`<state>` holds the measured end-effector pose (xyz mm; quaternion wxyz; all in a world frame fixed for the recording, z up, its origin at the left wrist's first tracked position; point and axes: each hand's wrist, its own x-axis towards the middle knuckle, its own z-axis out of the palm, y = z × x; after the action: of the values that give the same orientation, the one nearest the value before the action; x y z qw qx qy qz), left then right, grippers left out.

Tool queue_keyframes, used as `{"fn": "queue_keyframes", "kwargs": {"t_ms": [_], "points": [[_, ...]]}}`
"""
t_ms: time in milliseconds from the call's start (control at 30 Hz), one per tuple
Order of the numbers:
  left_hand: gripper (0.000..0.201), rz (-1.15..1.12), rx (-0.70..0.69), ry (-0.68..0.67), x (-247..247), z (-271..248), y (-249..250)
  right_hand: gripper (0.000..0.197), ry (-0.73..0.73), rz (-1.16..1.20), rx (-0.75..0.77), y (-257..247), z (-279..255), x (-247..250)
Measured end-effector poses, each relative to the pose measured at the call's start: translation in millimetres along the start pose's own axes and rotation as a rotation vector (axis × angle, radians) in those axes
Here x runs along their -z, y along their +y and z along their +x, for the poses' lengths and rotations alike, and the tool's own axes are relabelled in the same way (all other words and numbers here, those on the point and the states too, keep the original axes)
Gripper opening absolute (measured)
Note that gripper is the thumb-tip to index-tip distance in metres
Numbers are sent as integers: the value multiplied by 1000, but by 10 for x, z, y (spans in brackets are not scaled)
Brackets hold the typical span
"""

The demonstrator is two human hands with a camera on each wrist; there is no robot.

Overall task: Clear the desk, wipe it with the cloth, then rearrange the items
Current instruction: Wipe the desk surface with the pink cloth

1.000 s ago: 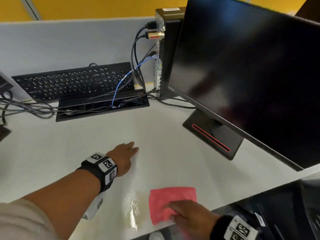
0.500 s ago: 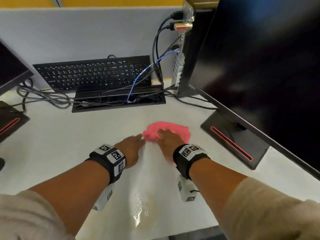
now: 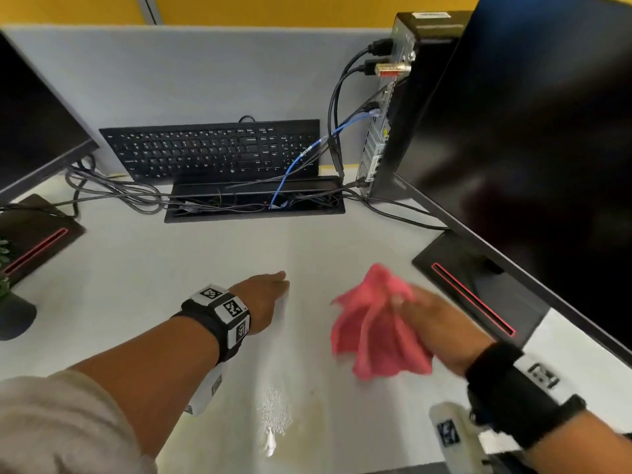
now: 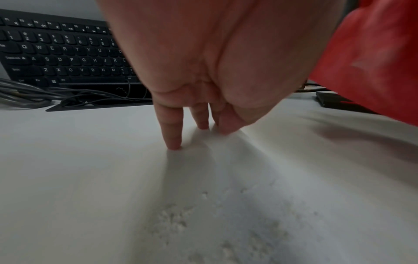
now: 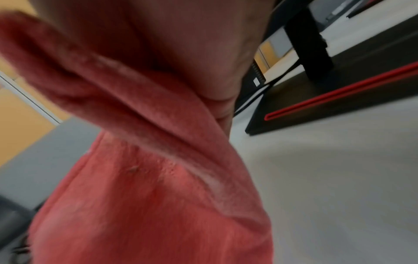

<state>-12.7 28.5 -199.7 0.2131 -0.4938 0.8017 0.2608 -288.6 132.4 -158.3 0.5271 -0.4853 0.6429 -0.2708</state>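
Note:
My right hand [image 3: 434, 323] grips a bunched pink cloth [image 3: 369, 330] just above the white desk [image 3: 154, 289], right of centre; both are motion-blurred. In the right wrist view the cloth [image 5: 158, 178] hangs in folds from my palm. My left hand [image 3: 266, 295] rests on the desk left of the cloth, fingers straight, with its fingertips [image 4: 175, 145] touching the surface. It holds nothing. A patch of white residue [image 3: 273, 412] lies on the desk near the front edge, between my forearms. The cloth [image 4: 373, 62] shows at the right edge of the left wrist view.
A black keyboard [image 3: 212, 148] leans on the grey partition behind an open cable tray [image 3: 253, 203] full of wires. A small PC [image 3: 393, 107] and a big monitor [image 3: 530, 131] on its base [image 3: 478, 285] stand at right. A second monitor [image 3: 30, 114] and a plant pot [image 3: 13, 316] stand at left.
My right hand has pulled the cloth back and to the right, away from my left fingertips, and the cloth is now bunched and raised. My left hand has stayed put.

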Motion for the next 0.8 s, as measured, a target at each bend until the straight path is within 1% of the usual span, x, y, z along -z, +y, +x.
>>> {"fn": "queue_keyframes", "kwargs": {"t_ms": [33,100,167,200,233,300,333,367,433,467,500,533,567,600,667,700,733,767,800], "points": [[78,-12,1,4,7,8,-6,41,80,19,7,-54,153,102],[76,-27,12,13,21,31,-36,43,182,-60,-36,-136,533,144],[73,-42,16,31,23,48,-56,37,170,-168,-76,-178,835,-59],[72,-53,16,42,21,47,-59,33,133,-205,-82,-202,900,-231],[72,-60,16,54,16,50,-63,28,126,-293,-80,-207,940,-409],[70,-61,4,79,10,53,-72,21,135,-497,-30,-205,846,-774],[69,-55,-4,89,4,43,-82,21,123,-526,-19,-199,758,-926],[68,-46,-12,95,1,42,-94,20,117,-478,-30,-193,671,-1025],[67,-46,-18,83,-7,35,-91,18,128,-267,-94,-98,414,-1116],[67,-44,-16,79,-7,30,-87,22,56,-204,-91,-80,259,-1156],[67,-37,-11,72,-13,23,-89,31,-76,-130,-72,-95,97,-1160],[67,-31,-4,62,-15,14,-91,35,-191,-66,-109,-128,-68,-1167],[68,-33,1,55,-18,10,-99,36,-275,-47,-113,-131,-193,-1165],[68,-39,6,54,-23,1,-109,35,-331,-66,-135,-175,-294,-1134],[69,-64,13,64,-32,-21,-125,27,-371,-61,-180,-141,-250,-998],[70,-77,18,70,-31,-29,-132,22,-315,-76,-207,-103,-129,-927],[72,-84,22,70,-22,-30,-137,23,-197,-148,-174,-156,-14,-819],[73,-82,22,65,-9,-30,-140,25,-80,-145,-139,-202,132,-714],[74,-83,21,62,1,-26,-144,24,12,-88,-125,-263,301,-595]]}}
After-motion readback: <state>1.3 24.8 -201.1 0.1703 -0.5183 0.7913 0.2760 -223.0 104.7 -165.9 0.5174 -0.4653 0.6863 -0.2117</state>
